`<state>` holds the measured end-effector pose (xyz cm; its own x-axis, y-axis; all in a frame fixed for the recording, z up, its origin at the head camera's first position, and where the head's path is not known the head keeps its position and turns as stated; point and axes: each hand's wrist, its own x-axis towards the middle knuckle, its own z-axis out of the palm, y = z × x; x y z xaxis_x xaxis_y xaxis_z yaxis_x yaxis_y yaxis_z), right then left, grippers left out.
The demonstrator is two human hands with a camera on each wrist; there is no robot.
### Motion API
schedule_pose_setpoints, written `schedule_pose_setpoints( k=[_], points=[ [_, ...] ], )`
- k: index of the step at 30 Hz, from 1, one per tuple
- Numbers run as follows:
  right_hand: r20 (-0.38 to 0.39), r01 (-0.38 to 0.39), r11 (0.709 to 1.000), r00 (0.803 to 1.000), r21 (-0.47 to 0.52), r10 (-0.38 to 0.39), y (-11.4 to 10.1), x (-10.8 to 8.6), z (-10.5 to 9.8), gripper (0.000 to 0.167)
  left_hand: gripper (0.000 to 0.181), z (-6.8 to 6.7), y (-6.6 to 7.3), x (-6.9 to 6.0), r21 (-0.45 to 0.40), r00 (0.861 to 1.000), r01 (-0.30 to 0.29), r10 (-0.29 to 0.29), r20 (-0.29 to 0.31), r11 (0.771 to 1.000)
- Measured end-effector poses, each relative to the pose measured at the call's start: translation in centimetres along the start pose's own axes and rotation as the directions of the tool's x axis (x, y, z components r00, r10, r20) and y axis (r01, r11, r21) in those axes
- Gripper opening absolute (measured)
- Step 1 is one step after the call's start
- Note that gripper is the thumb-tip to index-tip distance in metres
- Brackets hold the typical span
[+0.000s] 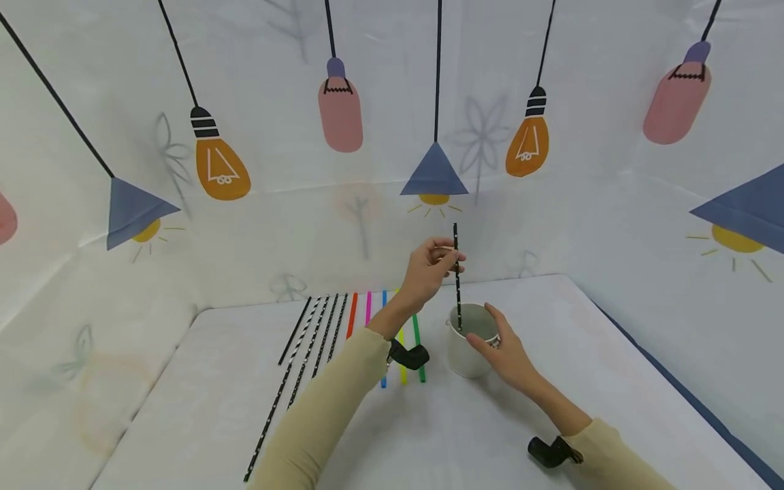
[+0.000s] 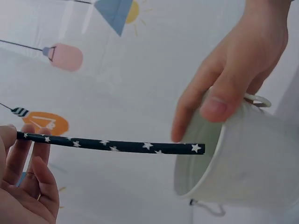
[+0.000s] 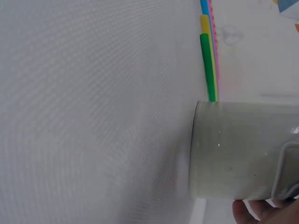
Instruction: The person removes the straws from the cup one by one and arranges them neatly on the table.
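My left hand [image 1: 429, 269] pinches a black straw with white stars [image 2: 112, 145] between thumb and fingers, near its upper part. The straw [image 1: 458, 289] stands nearly upright, its lower end at the mouth of a white metal bucket [image 1: 468, 357]. In the left wrist view that end overlaps the bucket's opening. At the bucket's right side my right hand [image 1: 511, 357] grips the rim, thumb toward the front and fingers behind. The right wrist view shows the bucket's wall [image 3: 238, 149] with fingertips [image 3: 243, 212] below it and a wire handle [image 3: 282, 172].
Several black-and-white patterned straws [image 1: 269, 429] lie in a slanting row on the white table [image 1: 184, 408]. Beside them lie coloured straws: red [image 1: 352, 315], pink [image 1: 369, 306], blue [image 1: 384, 381], yellow [image 1: 403, 374] and green [image 1: 422, 371]. A lamp-printed sheet [image 1: 275, 238] hangs behind.
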<state>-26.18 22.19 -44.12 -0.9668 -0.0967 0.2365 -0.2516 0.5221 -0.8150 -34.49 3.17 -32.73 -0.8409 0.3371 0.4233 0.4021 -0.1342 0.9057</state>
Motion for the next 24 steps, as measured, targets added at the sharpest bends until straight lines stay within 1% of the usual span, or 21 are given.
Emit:
schedule_pose_setpoints(
  k=[4, 6, 7, 9, 11, 13, 16, 18, 20, 24],
  points=[
    [-0.006, 0.021, 1.0, 1.0, -0.004, -0.021, -0.3, 0.5, -0.1, 0.079, 0.027, -2.1, 2.0, -0.7, 0.033, 0.997, -0.075, 0.074, 0.017, 0.997],
    [-0.01, 0.031, 1.0, 0.999, -0.002, -0.031, -0.2, 0.7, -0.2, 0.079, 0.023, -3.4, 2.9, -1.2, 0.062, 0.995, -0.095, 0.092, 0.04, 0.994],
    [-0.011, 0.034, 0.999, 0.999, 0.001, -0.034, -0.2, 0.8, -0.3, 0.079, 0.021, -4.0, 3.2, -1.5, 0.071, 0.994, -0.096, 0.092, 0.057, 0.993],
    [-0.01, 0.035, 0.999, 0.999, 0.006, -0.035, 0.0, 0.8, -0.4, 0.079, 0.017, -5.4, 3.6, -2.5, 0.101, 0.994, -0.077, 0.069, 0.085, 0.992],
    [-0.008, 0.033, 0.999, 0.999, 0.013, -0.033, 0.2, 0.7, -0.4, 0.079, 0.015, -6.9, 3.8, -3.5, 0.139, 0.993, -0.048, 0.033, 0.11, 0.989],
    [-0.008, 0.035, 0.999, 0.999, 0.015, -0.035, 0.3, 0.7, -0.3, 0.079, 0.015, -8.4, 3.9, -4.8, 0.19, 0.993, -0.019, -0.004, 0.12, 0.982],
    [-0.012, 0.035, 0.999, 0.999, 0.025, -0.035, 0.5, 0.7, -0.2, 0.079, 0.016, -10.6, 3.9, -6.8, 0.265, 0.993, 0.013, -0.044, 0.11, 0.964],
    [-0.012, 0.033, 0.999, 0.999, 0.032, -0.033, 0.5, 0.6, 0.0, 0.079, 0.017, -12.0, 4.0, -8.1, 0.301, 0.993, 0.037, -0.07, 0.098, 0.953],
    [-0.006, 0.03, 0.999, 1.0, 0.037, -0.03, 0.5, 0.4, 0.1, 0.08, 0.017, -13.4, 4.2, -9.6, 0.335, 0.991, 0.073, -0.106, 0.082, 0.939],
    [-0.001, 0.027, 0.999, 1.0, 0.037, -0.027, 0.3, 0.1, 0.2, 0.08, 0.019, -16.2, 4.3, -12.0, 0.395, 0.979, 0.15, -0.191, 0.068, 0.906]
  ],
)
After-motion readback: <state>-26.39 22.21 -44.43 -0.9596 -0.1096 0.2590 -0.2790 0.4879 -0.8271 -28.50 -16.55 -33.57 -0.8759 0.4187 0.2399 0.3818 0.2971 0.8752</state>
